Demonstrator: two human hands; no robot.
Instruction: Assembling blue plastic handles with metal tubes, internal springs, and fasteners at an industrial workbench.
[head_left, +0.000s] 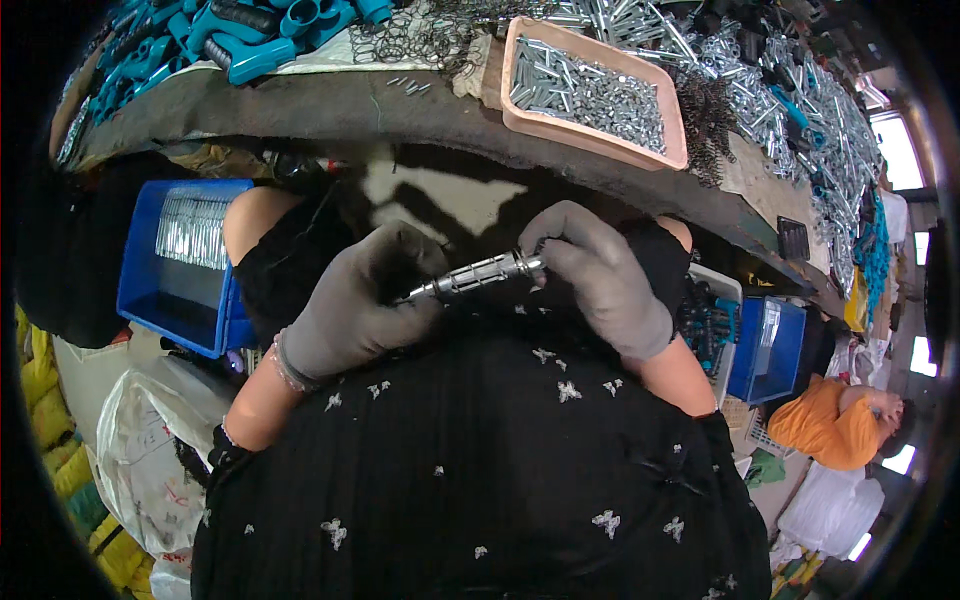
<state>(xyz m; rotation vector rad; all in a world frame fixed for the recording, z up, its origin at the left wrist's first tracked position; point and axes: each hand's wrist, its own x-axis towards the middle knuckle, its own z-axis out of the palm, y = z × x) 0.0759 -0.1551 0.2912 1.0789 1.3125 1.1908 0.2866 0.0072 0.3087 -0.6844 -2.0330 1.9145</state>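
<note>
Both my hands wear grey gloves and hold one shiny metal rod assembly (478, 274) over my lap, below the workbench edge. My left hand (355, 300) grips its thinner left end. My right hand (598, 272) pinches its right end between thumb and fingers. The rod lies nearly level, tilted slightly up to the right, with ribbed metal sleeves along it. My black patterned garment (480, 450) fills the lower view.
A pink tray (590, 135) of small metal pins sits on the dark workbench (330, 110). Blue plastic handles (240, 35) lie at the far left, springs and metal parts at the right. A blue bin (175, 290) stands left, another blue bin (770, 350) right. A person in orange (840, 425) sits at right.
</note>
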